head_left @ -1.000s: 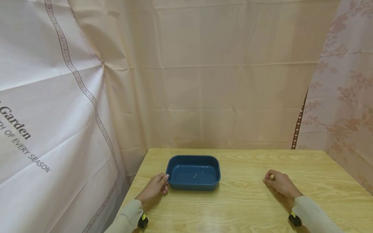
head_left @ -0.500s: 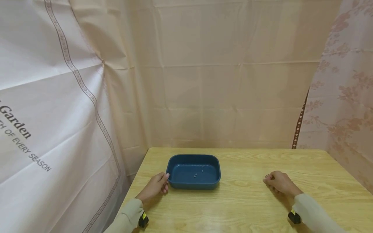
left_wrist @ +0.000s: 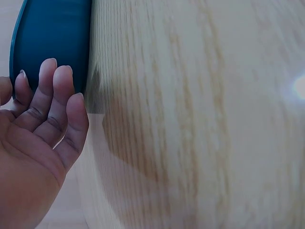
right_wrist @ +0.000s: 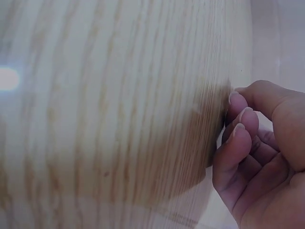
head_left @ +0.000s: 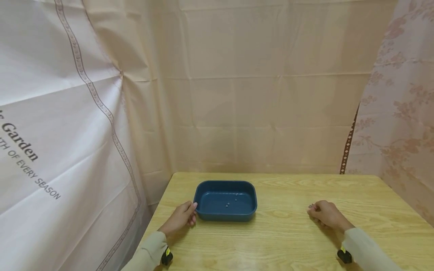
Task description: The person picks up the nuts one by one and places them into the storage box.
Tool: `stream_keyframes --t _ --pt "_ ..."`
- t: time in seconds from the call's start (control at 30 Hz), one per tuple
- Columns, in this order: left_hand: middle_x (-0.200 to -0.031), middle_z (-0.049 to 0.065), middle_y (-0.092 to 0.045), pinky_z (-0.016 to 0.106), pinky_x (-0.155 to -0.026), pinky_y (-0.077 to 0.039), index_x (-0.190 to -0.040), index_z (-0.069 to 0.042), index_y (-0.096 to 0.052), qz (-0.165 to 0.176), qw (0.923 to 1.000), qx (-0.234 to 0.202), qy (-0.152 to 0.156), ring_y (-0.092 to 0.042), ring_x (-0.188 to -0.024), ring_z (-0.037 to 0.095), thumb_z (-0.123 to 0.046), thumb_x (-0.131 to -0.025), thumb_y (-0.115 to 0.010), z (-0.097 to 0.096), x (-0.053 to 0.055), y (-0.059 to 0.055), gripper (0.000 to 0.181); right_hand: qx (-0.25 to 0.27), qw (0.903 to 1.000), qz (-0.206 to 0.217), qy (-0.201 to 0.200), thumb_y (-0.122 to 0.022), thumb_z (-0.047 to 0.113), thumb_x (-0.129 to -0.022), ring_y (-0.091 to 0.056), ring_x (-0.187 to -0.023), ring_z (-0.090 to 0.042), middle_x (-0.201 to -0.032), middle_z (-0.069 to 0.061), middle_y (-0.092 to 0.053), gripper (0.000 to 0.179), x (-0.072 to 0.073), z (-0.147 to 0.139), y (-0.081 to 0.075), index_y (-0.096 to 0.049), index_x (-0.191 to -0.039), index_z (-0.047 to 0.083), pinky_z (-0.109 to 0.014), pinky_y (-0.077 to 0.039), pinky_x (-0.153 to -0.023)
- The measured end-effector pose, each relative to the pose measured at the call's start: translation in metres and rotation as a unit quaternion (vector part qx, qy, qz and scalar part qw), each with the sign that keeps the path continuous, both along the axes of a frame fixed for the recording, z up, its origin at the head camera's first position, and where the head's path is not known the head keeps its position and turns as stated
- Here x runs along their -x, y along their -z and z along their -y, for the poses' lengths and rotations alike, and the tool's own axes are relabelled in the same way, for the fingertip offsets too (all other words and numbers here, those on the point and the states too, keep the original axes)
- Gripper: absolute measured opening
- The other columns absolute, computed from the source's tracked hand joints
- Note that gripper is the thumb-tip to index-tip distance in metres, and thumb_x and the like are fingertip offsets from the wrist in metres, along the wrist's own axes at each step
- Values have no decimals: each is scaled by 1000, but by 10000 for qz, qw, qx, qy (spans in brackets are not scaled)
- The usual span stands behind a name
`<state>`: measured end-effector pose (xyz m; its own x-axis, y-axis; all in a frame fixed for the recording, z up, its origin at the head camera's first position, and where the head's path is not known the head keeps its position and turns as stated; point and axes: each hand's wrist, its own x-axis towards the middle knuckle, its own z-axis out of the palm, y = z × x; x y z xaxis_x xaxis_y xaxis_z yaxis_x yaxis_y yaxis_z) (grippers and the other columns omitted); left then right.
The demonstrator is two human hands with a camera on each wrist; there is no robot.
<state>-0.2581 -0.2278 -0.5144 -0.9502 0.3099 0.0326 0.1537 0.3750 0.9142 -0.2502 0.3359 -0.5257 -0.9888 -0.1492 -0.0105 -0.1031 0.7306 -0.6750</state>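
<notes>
A dark blue rectangular basin (head_left: 225, 217) sits on the wooden table, left of centre in the head view. On its floor lie several tiny shiny pieces (head_left: 226, 206), too small to tell their kind. My left hand (head_left: 179, 217) grips the basin's left rim between thumb and index finger; the left wrist view shows its other fingers loosely bent against the basin's side (left_wrist: 57, 33). Well to the right, my right hand (head_left: 326, 214) is low over the table and pinches a tiny shiny piece (head_left: 310, 206) at its fingertips. In the right wrist view that piece is hidden behind the fingers.
The wooden table (head_left: 271, 241) reaches back to a beige cloth (head_left: 257, 113) hanging behind it. A white printed cloth (head_left: 68, 150) hangs at the left, a floral one (head_left: 400, 131) at the right. A black device (head_left: 167, 256) is strapped on each wrist.
My right thumb and index finger have drawn together, and a tiny shiny piece now shows at their tips. The left hand and the basin stay in place.
</notes>
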Motion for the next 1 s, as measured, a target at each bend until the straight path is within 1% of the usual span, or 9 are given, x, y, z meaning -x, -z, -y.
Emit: stream_keyframes --t 0.1,0.2,0.4,0.53,0.83,1.0 --pt "-80 11 -63 29 -61 -54 -99 4 -55 -9 10000 3 -3 -59 -66 19 -32 -114 -40 0 0 0 41 93 9999 -5 -61 -61 14 -104 -51 -53 -15 -68 -4 -58 23 -1 -2 0 -59 -82 6 -24 -44 -44" --pt "-80 11 -63 29 -61 -54 -100 4 -55 4 10000 37 -22 -59 -66 19 -33 -114 -41 0 0 0 42 180 9998 9 -31 -61 14 -104 -52 -54 -15 -70 -4 -58 21 -1 -3 0 -60 -85 6 -25 -45 -44" --pt "-80 12 -63 30 -61 -55 -101 6 -55 32 10000 31 -24 -59 -67 20 -34 -113 -42 0 0 0 44 91 9999 -138 -32 -59 12 -103 -53 -53 -16 -70 -4 -58 19 -1 -4 2 -60 -85 6 -26 -47 -44" --pt "-80 11 -63 30 -61 -54 -101 4 -55 31 10000 41 -16 -59 -67 20 -33 -114 -41 0 0 0 42 38 9997 -234 -41 -59 11 -103 -53 -53 -16 -69 -3 -58 18 0 -4 2 -61 -86 5 -26 -47 -43" --pt "-80 11 -63 30 -60 -54 -100 4 -56 30 10000 10 -27 -59 -66 19 -32 -114 -41 -1 0 0 40 188 9996 -194 29 -56 9 -104 -52 -53 -16 -71 -4 -59 14 -1 -1 0 -65 -98 1 -26 -45 -43" --pt "-80 11 -63 29 -61 -54 -100 2 -56 61 10000 -8 -47 -59 -67 20 -31 -114 -40 -1 1 0 39 199 9994 -267 -4 -56 7 -103 -53 -53 -16 -70 -4 -59 13 -1 3 0 -65 -98 0 -27 -47 -43"
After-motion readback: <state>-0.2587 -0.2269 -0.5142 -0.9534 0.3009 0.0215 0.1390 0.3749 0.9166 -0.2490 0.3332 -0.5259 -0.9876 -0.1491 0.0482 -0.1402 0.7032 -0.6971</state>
